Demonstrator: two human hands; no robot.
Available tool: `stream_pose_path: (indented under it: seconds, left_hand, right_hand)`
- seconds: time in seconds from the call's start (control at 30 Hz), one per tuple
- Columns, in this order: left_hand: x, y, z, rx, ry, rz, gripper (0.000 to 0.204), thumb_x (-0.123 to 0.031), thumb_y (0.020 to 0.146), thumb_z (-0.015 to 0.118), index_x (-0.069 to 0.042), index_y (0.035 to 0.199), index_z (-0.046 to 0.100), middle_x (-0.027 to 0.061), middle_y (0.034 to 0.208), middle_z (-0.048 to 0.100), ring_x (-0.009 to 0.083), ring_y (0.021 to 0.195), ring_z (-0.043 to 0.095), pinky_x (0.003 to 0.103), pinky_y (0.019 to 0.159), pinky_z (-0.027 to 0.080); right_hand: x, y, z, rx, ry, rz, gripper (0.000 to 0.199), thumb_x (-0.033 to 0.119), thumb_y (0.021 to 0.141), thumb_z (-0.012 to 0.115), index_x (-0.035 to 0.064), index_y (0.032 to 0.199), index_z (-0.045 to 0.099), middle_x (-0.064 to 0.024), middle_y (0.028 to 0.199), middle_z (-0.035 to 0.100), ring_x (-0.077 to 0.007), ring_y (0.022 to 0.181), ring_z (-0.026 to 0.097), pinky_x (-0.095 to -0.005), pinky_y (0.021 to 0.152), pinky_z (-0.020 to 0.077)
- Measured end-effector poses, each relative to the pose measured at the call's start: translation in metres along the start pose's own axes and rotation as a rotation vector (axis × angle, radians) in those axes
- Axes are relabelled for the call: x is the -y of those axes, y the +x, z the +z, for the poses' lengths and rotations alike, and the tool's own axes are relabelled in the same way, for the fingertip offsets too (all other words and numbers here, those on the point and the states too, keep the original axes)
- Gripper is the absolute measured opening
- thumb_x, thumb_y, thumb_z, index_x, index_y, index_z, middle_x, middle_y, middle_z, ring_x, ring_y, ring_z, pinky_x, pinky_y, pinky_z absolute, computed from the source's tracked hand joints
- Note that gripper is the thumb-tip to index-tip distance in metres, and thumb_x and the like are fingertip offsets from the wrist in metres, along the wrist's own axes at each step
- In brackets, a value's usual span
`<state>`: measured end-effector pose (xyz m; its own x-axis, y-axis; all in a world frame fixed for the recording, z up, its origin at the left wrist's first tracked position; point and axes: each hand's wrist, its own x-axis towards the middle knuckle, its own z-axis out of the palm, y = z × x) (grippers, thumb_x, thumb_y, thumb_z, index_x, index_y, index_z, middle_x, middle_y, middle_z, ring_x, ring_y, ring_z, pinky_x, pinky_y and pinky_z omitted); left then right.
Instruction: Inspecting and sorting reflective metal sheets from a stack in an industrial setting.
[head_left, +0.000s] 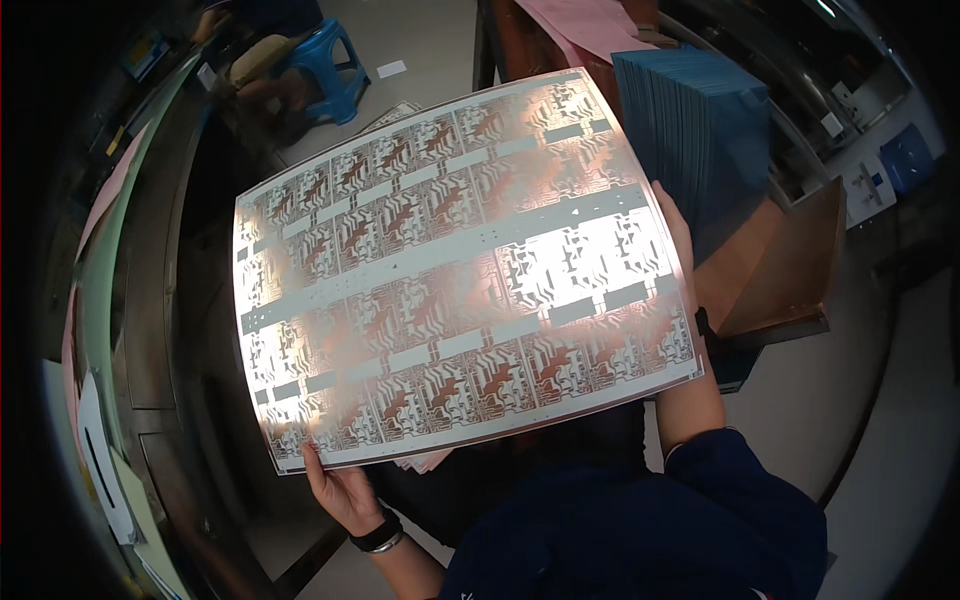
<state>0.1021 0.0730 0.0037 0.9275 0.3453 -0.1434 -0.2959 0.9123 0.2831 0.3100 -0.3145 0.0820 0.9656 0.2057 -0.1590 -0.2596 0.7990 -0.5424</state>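
A large printed circuit board panel [415, 272] with rows of repeated copper trace patterns is held up, tilted, in front of me. Bright light glares off its copper on the right and along the left edge. My left hand [345, 492] grips the lower left corner, thumb on the face and the other fingers mostly behind. At the right edge, my right hand [674, 225] supports the panel from the side; most of its fingers are hidden behind it. Part of another patterned sheet [395, 117] shows behind the panel's top edge.
A tall stack of blue sheets [690, 140] stands to the right, by a brown open-sided holder [785, 265]. Pink sheets [600, 25] lie beyond. On the left is a dark cabinet [155, 330]. Near a blue stool [335, 70] at the far left, another person is partly visible.
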Motion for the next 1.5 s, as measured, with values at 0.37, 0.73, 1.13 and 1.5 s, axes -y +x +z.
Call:
stream_pose_path:
  seconds: [0.37, 0.73, 1.13, 1.5]
  left_hand:
    - [0.0, 0.003, -0.009, -0.005, 0.044, 0.047, 0.034, -0.015, 0.094, 0.047, 0.003, 0.123, 0.045, 0.0181, 0.127, 0.048, 0.0254, 0.117, 0.047, 0.043, 0.102, 0.036]
    - [0.0, 0.006, -0.023, -0.103, 0.057, 0.139, 0.042, -0.025, 0.095, 0.044, 0.001, 0.128, 0.039, 0.0171, 0.128, 0.047, 0.0273, 0.116, 0.047, 0.047, 0.101, 0.036]
    - [0.022, 0.019, 0.07, 0.341, 0.458, 0.103, 0.053, -0.019, 0.096, 0.04, -0.011, 0.142, 0.015, 0.015, 0.141, 0.03, 0.03, 0.12, 0.045, 0.042, 0.091, 0.049]
    - [0.018, 0.01, 0.042, 0.052, 0.568, 0.099, 0.046, -0.02, 0.095, 0.046, -0.005, 0.135, 0.03, 0.0117, 0.116, 0.051, 0.0202, 0.095, 0.057, 0.029, 0.077, 0.053]
  right_hand:
    - [-0.002, -0.006, 0.007, 0.006, -0.258, -0.155, 0.041, 0.021, 0.096, 0.035, -0.0024, 0.129, 0.041, -0.0118, 0.12, 0.053, -0.0135, 0.105, 0.055, -0.0237, 0.085, 0.0466]
    - [0.01, -0.038, -0.016, 0.283, -0.466, -0.02, 0.053, 0.017, 0.09, 0.052, -0.0062, 0.133, 0.031, -0.0158, 0.124, 0.049, -0.0189, 0.111, 0.051, -0.0308, 0.092, 0.0431]
    - [0.047, -0.102, -0.022, -0.102, -0.445, -0.696, 0.04, 0.016, 0.09, 0.048, -0.0065, 0.123, 0.042, -0.0136, 0.114, 0.056, -0.02, 0.097, 0.059, -0.0306, 0.084, 0.0473]
    - [0.07, -0.088, -0.065, -0.908, -0.767, -1.273, 0.029, 0.009, 0.092, 0.049, -0.0107, 0.112, 0.048, -0.0143, 0.111, 0.056, -0.0195, 0.095, 0.056, -0.0305, 0.086, 0.0435]
